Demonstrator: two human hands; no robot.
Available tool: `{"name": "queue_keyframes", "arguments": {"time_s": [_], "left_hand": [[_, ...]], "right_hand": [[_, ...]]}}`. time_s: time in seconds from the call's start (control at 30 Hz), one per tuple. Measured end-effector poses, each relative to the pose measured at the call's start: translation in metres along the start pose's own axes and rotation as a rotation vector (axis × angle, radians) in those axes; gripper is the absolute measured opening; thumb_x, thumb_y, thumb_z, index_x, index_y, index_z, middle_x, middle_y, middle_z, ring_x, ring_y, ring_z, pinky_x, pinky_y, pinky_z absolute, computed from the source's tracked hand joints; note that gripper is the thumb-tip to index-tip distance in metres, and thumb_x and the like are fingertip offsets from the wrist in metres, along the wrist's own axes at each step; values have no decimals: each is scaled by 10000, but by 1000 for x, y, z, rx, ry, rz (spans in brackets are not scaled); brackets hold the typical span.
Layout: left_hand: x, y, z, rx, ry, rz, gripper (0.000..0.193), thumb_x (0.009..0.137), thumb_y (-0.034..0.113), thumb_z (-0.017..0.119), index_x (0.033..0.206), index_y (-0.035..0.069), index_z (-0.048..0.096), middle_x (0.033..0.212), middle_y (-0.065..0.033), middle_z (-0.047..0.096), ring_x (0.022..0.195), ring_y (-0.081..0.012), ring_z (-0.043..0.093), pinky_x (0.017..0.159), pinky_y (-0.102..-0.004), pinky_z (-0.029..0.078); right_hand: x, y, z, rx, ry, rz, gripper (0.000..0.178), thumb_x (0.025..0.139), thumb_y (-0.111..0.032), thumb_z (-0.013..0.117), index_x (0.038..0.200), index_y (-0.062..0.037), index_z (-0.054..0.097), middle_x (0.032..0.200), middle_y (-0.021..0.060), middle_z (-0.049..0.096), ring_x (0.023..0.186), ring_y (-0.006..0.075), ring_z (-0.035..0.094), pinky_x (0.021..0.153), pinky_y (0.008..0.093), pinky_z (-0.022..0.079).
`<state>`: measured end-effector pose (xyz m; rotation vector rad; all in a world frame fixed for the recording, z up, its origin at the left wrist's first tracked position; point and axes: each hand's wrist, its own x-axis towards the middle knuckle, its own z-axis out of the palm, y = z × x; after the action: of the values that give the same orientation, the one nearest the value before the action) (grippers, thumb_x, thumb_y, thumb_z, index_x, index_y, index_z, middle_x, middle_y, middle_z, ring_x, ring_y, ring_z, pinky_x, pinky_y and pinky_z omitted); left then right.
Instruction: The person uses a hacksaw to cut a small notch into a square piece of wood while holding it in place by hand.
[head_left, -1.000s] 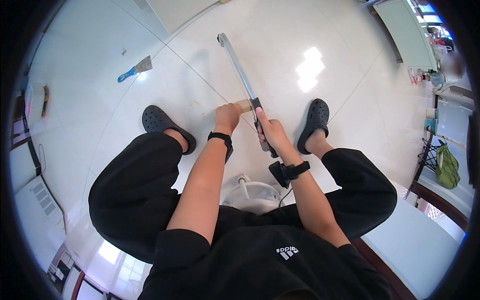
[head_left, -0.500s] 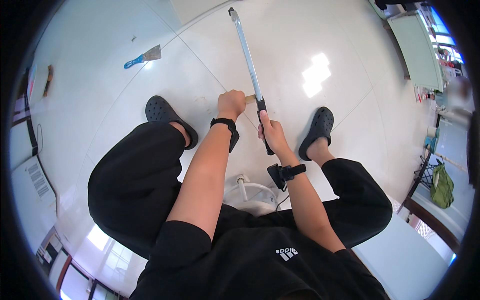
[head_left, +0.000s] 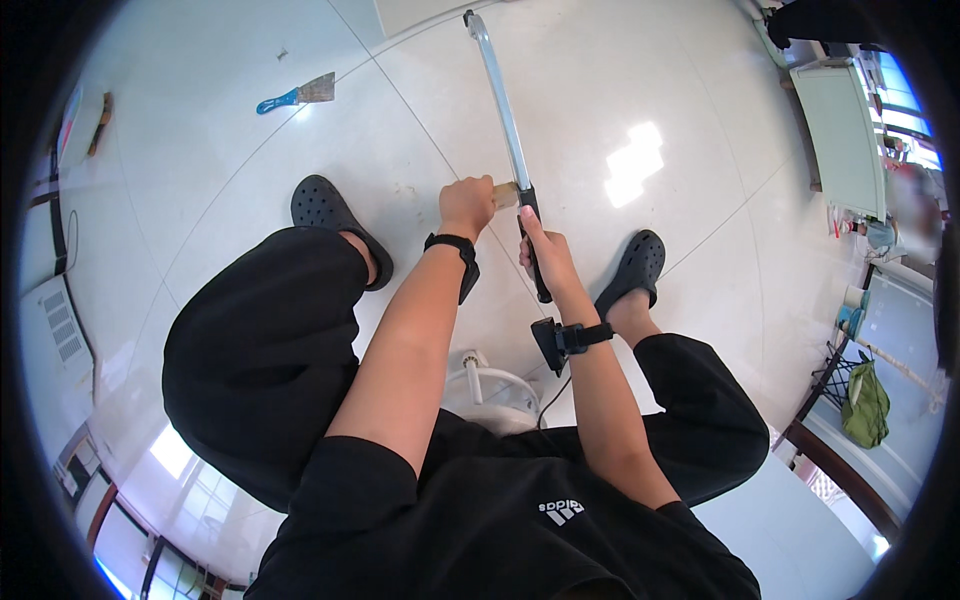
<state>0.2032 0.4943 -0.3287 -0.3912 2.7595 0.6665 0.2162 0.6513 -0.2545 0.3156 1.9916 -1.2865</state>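
My right hand (head_left: 548,255) is closed around the black handle of a long tool with a silver metal frame, which looks like a hacksaw (head_left: 503,100) seen edge-on. Its far end points away from me. In a closed grip, my left hand (head_left: 467,207) holds a short, flat light-brown piece of wood (head_left: 505,195). The wood's end sticks out to the right and meets the saw just ahead of the handle; their exact contact is hard to make out. The blade itself cannot be told apart from the frame.
A blue-handled putty knife (head_left: 300,93) lies on the glossy tiled floor (head_left: 400,110) at the far left. My feet in dark clogs (head_left: 335,225) stand either side of my hands. A round white object (head_left: 495,395) sits between my legs. At right hangs a green bag (head_left: 866,405).
The saw has shifted slightly against the wood, its handle end a little nearer the wood. Both grips stay the same. The whole view has turned slightly.
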Motion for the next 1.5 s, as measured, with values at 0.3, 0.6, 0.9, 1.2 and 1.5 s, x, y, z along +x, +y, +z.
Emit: {"name": "queue_keyframes", "arguments": {"time_s": [0.3, 0.6, 0.9, 1.2, 1.5], "left_hand": [[0, 0, -6, 35, -113, -18, 124, 782, 213, 652, 847, 129, 716, 846, -104, 699, 812, -281, 683, 711, -386, 538], [-4, 4, -5, 46, -111, -1, 130, 772, 185, 616, 817, 127, 723, 825, -108, 699, 801, -283, 684, 705, -384, 538], [5, 1, -7, 38, -119, -32, 149, 765, 267, 683, 846, 148, 720, 839, -94, 700, 803, -271, 685, 700, -377, 540], [0, 4, -5, 68, -131, -47, 177, 801, 297, 675, 868, 138, 712, 853, -83, 700, 815, -268, 684, 706, -376, 540], [-10, 2, 4, 25, -37, -5, 117, 809, 200, 613, 822, 141, 712, 817, -87, 697, 782, -277, 683, 689, -386, 538]], "right_hand": [[5, 28, 0, 87, 63, -54, 712, 887, -620, 476, 486, -32, 489, 468, 37, 467, 451, 136, 456, 462, 275, 361], [2, 61, 5, 46, 71, -211, 654, 942, -540, 437, 499, -60, 440, 480, 23, 435, 448, 106, 398, 433, 267, 293], [-32, 119, -9, -3, 79, -84, 628, 914, -525, 500, 525, -33, 487, 501, 23, 457, 484, 111, 424, 464, 290, 330], [-49, 90, -23, 220, -33, 9, 662, 919, -579, 461, 506, -61, 447, 472, 8, 423, 423, 107, 405, 419, 259, 296], [-68, 53, -29, -108, 47, -54, 696, 924, -615, 404, 498, -65, 429, 458, 15, 422, 423, 107, 402, 416, 252, 283]]}}
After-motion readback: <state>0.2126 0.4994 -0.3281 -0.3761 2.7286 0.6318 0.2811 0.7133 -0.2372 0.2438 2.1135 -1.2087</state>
